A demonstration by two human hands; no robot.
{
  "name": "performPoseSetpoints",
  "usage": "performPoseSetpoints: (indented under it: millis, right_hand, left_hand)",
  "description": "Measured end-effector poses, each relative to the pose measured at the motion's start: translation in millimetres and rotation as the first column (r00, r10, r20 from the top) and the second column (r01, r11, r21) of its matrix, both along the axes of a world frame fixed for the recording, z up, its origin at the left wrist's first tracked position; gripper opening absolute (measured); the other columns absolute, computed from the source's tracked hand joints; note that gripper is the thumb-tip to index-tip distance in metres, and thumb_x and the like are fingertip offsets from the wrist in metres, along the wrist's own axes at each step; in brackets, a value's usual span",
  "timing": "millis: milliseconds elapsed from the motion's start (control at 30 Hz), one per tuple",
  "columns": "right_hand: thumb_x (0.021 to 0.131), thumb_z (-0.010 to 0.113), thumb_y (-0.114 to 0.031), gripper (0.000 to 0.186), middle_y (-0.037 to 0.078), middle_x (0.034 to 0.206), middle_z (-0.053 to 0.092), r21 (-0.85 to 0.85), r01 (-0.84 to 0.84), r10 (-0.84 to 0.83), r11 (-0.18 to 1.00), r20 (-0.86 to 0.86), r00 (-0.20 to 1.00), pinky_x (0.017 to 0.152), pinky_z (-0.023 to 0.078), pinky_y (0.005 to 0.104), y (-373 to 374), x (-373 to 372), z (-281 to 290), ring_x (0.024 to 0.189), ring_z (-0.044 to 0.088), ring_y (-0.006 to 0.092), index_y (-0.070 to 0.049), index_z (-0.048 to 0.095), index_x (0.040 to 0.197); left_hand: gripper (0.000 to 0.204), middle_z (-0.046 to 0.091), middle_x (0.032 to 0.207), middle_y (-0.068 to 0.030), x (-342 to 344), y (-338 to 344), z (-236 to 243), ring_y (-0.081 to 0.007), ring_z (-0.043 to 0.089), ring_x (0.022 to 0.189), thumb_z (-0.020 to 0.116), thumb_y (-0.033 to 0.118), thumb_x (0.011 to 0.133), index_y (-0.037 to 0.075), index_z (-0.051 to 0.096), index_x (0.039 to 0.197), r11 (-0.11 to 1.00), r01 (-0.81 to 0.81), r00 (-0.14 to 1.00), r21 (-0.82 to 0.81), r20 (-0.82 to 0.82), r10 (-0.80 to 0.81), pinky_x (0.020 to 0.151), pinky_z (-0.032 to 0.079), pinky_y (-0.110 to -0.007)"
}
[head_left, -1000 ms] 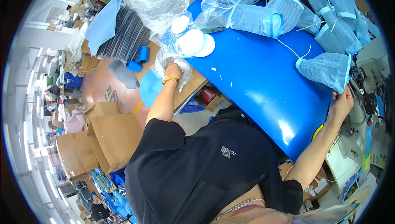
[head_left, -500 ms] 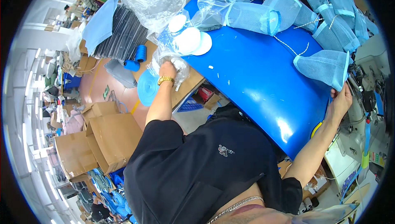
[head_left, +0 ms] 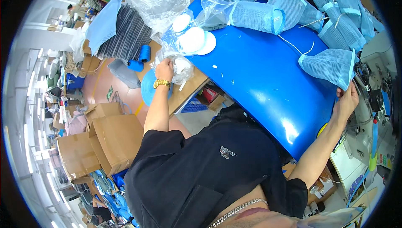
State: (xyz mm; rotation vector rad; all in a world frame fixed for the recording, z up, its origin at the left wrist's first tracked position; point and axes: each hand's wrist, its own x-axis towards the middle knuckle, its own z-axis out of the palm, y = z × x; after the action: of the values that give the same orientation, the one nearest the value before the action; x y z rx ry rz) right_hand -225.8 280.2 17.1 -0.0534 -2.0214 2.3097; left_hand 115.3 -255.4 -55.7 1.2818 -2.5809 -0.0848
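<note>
My right hand (head_left: 347,98) pinches the rim of a light-blue mesh bag (head_left: 326,67) at the right end of the blue work surface (head_left: 255,90). The bag lies on its side with its wide mouth toward the sewing machine. On the left, my left hand (head_left: 164,70) is at the edge of a clear plastic bag (head_left: 182,70) with small white pieces in it. Its fingers are drawn together; whatever they hold is too small to make out. Beside the plastic bag lie several white discs (head_left: 193,39). A blue roll of tape (head_left: 150,88) is partly behind my left wrist.
Several finished-looking mesh bags (head_left: 257,16) with cords are heaped along the far side. Two blue thread spools (head_left: 144,53) stand near a stack of dark sheets (head_left: 127,29). Sewing machine parts (head_left: 374,85) border the right. Open cardboard boxes (head_left: 117,138) stand at left.
My left hand has drawn back a little to the left, from over the plastic bag to its edge. My right hand stays on the mesh bag's rim.
</note>
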Motion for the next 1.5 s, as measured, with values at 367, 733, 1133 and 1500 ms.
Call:
performPoseSetpoints:
  millis: [367,733,1133,1500]
  right_hand:
    - [0.095,0.058,-0.020,0.023,0.001,0.069,0.063,0.026,-0.012,0.012,1.000,0.004,1.000,0.046,0.036,0.0179,-2,1,-1,0.053,0.052,0.0054,0.001,0.066,0.101]
    - [0.094,0.058,-0.015,0.023,0.003,0.077,0.064,-0.005,-0.053,0.053,0.999,-0.020,0.998,0.049,0.037,0.0182,17,-13,-11,0.057,0.053,0.0071,0.004,0.064,0.107]
    - [0.096,0.055,-0.012,0.023,0.005,0.080,0.064,0.058,-0.022,0.021,0.998,0.022,1.000,0.053,0.040,0.0192,19,-14,-11,0.060,0.054,0.0089,0.004,0.061,0.110]
    - [0.094,0.059,-0.016,0.022,0.003,0.076,0.065,-0.003,-0.010,0.010,1.000,0.000,1.000,0.050,0.038,0.0178,14,-10,-10,0.057,0.054,0.0066,0.003,0.064,0.105]
  left_hand:
    - [0.018,0.068,0.081,-0.0159,9,-6,-12,-0.0343,0.066,0.077,0.064,0.025,0.080,0.010,0.072,0.087,0.999,0.048,0.996,0.020,-0.082,-0.046,0.071,0.052,-0.043]
    - [0.022,0.067,0.075,-0.0050,-14,15,46,-0.0124,0.062,0.048,0.069,0.017,0.084,-0.001,0.065,0.095,0.739,0.009,0.918,0.673,-0.299,0.261,0.037,0.041,-0.023]
    - [0.017,0.069,0.076,-0.0099,-2,-1,16,-0.0151,0.065,0.049,0.061,0.009,0.084,-0.002,0.066,0.097,0.766,-0.059,0.938,0.640,-0.226,0.261,0.040,0.048,-0.027]
    - [0.019,0.067,0.090,-0.0217,2,-11,4,-0.0390,0.065,0.086,0.050,0.010,0.083,0.005,0.066,0.093,0.991,-0.064,0.970,0.120,0.240,0.033,0.075,0.051,-0.049]
